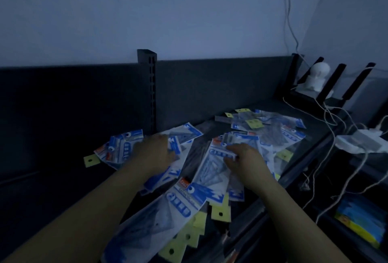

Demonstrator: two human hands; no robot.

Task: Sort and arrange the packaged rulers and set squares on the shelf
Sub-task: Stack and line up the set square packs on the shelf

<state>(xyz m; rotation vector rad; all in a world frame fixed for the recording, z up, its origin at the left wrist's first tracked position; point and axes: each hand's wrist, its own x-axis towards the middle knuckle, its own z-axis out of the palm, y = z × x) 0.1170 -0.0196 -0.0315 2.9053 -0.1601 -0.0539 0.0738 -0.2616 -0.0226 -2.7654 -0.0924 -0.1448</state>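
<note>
In a dim room with a pale wall, blue-and-white ruler packets are lying scattered over the dark shelf. The left hand is resting flat on the far-left packets. The right hand is touching a middle packet, and I cannot tell its grip.
</note>
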